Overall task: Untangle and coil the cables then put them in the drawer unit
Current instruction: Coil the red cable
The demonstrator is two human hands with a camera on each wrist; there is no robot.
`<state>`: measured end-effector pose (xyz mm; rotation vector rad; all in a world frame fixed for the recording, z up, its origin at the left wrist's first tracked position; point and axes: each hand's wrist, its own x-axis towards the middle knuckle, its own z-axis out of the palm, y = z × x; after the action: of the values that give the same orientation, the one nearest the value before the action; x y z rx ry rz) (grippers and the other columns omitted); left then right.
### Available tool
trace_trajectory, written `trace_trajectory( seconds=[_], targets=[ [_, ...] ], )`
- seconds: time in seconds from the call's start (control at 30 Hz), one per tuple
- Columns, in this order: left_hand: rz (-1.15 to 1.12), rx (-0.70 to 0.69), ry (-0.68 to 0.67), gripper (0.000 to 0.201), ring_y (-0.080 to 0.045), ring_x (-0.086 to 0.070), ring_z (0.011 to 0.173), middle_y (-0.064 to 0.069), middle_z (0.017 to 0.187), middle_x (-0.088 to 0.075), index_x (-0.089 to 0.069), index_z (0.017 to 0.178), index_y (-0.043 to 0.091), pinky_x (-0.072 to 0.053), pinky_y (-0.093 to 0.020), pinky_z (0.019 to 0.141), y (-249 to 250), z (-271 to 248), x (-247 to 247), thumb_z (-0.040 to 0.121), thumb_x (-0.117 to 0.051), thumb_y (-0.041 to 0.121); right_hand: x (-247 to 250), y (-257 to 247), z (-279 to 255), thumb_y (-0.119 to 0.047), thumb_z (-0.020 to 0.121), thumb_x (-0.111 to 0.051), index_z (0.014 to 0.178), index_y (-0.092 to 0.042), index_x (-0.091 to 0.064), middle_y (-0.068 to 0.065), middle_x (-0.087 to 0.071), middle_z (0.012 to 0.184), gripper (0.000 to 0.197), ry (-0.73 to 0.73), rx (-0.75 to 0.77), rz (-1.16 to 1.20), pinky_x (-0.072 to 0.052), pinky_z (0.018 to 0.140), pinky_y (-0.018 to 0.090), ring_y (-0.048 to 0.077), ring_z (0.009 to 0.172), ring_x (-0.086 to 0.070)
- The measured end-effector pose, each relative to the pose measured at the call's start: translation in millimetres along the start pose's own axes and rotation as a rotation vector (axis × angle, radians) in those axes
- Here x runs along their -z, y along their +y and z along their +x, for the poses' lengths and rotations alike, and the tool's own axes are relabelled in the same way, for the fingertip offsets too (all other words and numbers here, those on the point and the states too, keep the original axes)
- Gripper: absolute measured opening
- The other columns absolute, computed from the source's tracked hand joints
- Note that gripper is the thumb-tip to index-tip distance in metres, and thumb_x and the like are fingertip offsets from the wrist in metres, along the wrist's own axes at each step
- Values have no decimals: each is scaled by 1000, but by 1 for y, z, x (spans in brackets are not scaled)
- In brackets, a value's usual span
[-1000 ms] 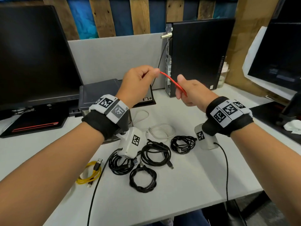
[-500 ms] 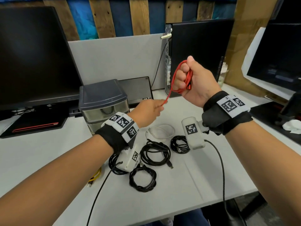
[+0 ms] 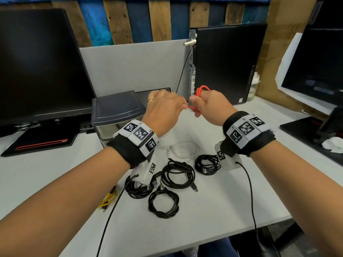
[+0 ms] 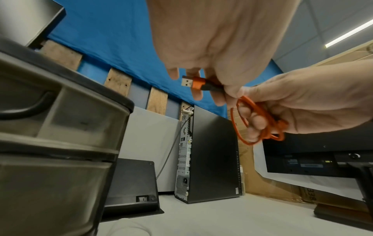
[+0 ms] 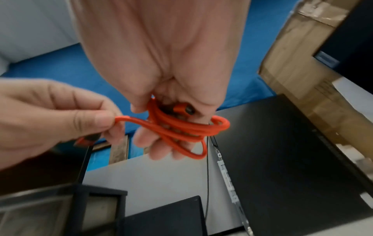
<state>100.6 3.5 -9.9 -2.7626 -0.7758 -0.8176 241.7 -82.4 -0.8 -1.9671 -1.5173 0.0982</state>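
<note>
An orange-red USB cable [image 3: 201,90] is wound in loops round the fingers of my right hand [image 3: 209,106], held up above the desk. My left hand [image 3: 167,108] pinches the cable's free end just left of it; in the left wrist view the USB plug [image 4: 194,83] sticks out of that pinch. The right wrist view shows the coil [image 5: 181,127] in my right fingers and the left thumb pressing the strand. Several coiled black cables [image 3: 177,176], a white cable [image 3: 183,150] and a yellow cable [image 3: 108,198] lie on the desk. The grey drawer unit [image 3: 118,112] stands behind my left hand, drawers closed.
A black monitor [image 3: 40,65] stands at the left, a black PC tower [image 3: 228,64] behind my hands, another monitor [image 3: 315,71] at the right. A grey divider panel [image 3: 133,67] backs the white desk [image 3: 213,210]. Thin black wrist-camera leads trail off the front edge.
My left hand has risen from low over the desk up to the right hand. The right hand came down and turned, with more orange cable wound on it and only a short free end left.
</note>
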Motion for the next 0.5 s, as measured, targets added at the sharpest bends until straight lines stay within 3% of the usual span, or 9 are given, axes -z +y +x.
trace_trajectory(
  seconds=[0.07, 0.13, 0.2, 0.27, 0.3, 0.4, 0.5],
  targets=[
    [-67, 17, 72, 28, -20, -48, 106, 5, 105, -61, -67, 100, 26, -21, -35, 94, -1, 0, 1, 99, -42, 38, 3, -1, -2, -36, 100, -39, 79, -6, -65, 14, -61, 66, 46, -19, -21, 124, -45, 63, 28, 19, 58, -54],
    [-205, 17, 111, 25, -20, -49, 102, 5, 102, -59, -64, 96, 21, -24, -37, 93, 1, 0, 0, 99, -43, 35, 4, -5, -6, -50, 98, -35, 67, -7, -63, 10, -45, 50, 60, -79, -96, 418, -43, 52, 28, 18, 42, -42],
    [-420, 33, 84, 22, -16, -52, 94, 4, 95, -59, -59, 94, 17, -33, -34, 91, 4, 0, 0, 99, -42, 30, 4, -9, -10, -53, 97, -35, 64, -6, -58, 6, -31, 49, 63, -160, -149, 703, -37, 43, 25, 16, 39, -30],
    [-632, 79, 4, 18, -8, -52, 78, 6, 83, -57, -52, 92, 16, -40, -23, 76, 7, 0, 4, 101, -40, 26, 5, -10, -10, -55, 96, -37, 63, -5, -56, 7, -31, 53, 62, -175, -170, 836, -34, 40, 22, 14, 40, -29],
    [-690, 108, -28, 17, -7, -51, 74, 5, 81, -56, -50, 92, 15, -41, -20, 70, 8, 0, 5, 101, -40, 26, 5, -9, -9, -55, 95, -39, 64, -5, -56, 9, -34, 55, 62, -156, -179, 855, -35, 39, 22, 14, 40, -31],
    [-802, 169, -29, 18, -15, -61, 76, -4, 83, -65, -50, 92, 13, -48, -22, 69, 11, 0, 5, 101, -40, 25, 1, -4, -5, -53, 94, -44, 73, -3, -61, 18, -47, 67, 57, -35, -142, 775, -45, 47, 28, 14, 42, -39],
    [-752, 213, 38, 18, -5, -54, 60, 4, 70, -59, -47, 92, 13, -42, -12, 54, 14, 2, 4, 102, -38, 25, -6, -4, -8, -46, 98, -42, 78, -4, -62, 7, -47, 58, 51, 45, -45, 643, -48, 61, 34, 10, 45, -45]
  ],
)
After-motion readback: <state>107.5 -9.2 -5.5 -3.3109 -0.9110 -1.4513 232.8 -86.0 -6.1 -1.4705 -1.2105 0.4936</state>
